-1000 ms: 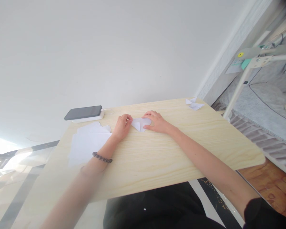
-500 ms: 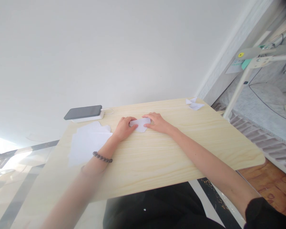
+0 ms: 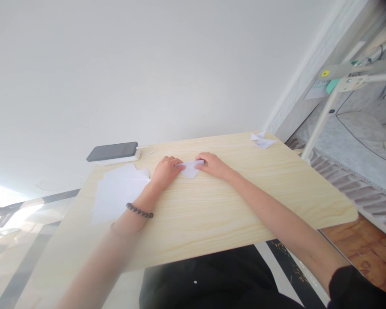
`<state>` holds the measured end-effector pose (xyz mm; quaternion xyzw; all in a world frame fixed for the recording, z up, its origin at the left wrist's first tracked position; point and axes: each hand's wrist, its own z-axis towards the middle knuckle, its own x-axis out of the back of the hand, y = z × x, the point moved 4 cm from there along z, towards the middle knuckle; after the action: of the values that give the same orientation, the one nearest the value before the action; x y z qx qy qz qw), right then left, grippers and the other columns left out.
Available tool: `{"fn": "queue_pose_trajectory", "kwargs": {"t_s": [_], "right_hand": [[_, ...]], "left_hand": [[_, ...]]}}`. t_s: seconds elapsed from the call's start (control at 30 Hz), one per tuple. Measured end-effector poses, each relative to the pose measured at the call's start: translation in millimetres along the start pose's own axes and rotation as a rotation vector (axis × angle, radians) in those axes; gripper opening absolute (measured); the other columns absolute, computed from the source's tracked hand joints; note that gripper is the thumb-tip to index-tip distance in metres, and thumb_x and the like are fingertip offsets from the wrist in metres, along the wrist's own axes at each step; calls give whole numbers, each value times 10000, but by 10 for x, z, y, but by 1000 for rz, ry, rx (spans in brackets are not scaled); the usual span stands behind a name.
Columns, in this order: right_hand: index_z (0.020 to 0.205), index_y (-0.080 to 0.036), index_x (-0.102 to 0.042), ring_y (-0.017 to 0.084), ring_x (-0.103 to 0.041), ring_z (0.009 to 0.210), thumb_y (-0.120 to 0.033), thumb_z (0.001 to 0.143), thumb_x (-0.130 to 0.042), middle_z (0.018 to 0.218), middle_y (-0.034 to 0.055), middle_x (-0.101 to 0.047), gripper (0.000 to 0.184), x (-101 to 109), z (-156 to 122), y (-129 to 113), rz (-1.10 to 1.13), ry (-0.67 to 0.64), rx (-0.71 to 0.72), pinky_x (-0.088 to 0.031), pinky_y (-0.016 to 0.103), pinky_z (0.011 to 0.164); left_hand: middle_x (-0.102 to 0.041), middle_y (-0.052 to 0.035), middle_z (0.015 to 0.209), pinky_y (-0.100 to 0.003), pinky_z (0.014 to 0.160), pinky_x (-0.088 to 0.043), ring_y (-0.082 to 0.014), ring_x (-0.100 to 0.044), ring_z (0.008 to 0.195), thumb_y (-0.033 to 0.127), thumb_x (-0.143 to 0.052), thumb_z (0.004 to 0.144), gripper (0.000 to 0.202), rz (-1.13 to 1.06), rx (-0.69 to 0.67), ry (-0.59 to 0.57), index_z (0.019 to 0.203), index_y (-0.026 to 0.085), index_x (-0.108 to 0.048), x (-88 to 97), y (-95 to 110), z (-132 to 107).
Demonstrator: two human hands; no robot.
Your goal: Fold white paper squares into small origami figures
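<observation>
A small piece of folded white paper lies between my hands near the middle of the table. Its upper edge is a straight folded strip, and its lower part narrows to a blunt tip. My left hand pinches the left end of the strip, thumb on the near side. At the right end, my right hand grips the paper between thumb and fingers. A dark beaded bracelet circles my left wrist.
White paper sheets lie on the table's left side, partly behind my left forearm. Behind them a dark phone rests on a white block with a cable. Folded paper pieces sit at the far right corner of the wooden table, near the wall.
The paper's upper edge has been folded over into a straight strip. My fingers have shifted slightly along it, and the right hand has moved a little to the right.
</observation>
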<state>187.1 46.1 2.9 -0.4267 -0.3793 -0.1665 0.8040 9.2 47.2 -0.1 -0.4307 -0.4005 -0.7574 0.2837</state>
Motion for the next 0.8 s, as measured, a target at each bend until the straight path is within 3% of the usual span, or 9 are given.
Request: {"fn": "queue_pose_trajectory", "kwargs": {"t_s": [0.2,0.43,0.67,0.8], "right_hand": [[746,-161,-556,108,-494,695,-246,747,-526,783,20,-571,90,21,4,32,89,4,-15,-380,239,664],[732,-162,-572,105,-512,703,-236,739,-542,774,12,-571,80,56,-6,64,151,-22,12,-398,233,663],[844,-168,-607,108,-518,717,-214,755,-529,839,26,-583,127,57,-8,29,94,-20,48,-408,247,694],[915,-178,-626,111,-516,710,-229,746,-552,861,31,-580,192,40,-8,10,59,-34,47,-412,259,710]], "left_hand": [[-610,-23,842,-306,694,-394,-197,-496,853,383,-479,798,208,114,33,10,829,230,-617,56,-10,22],[-588,-36,788,-288,710,-402,-184,-481,843,284,-478,816,159,184,-177,27,831,199,-612,126,35,21],[-570,-52,933,-327,806,-397,-191,-463,915,246,-435,833,251,143,-244,0,1056,210,-546,97,120,-33],[-576,-43,884,-335,809,-392,-188,-467,883,266,-476,813,191,94,-221,20,967,194,-563,77,131,-23]]}}
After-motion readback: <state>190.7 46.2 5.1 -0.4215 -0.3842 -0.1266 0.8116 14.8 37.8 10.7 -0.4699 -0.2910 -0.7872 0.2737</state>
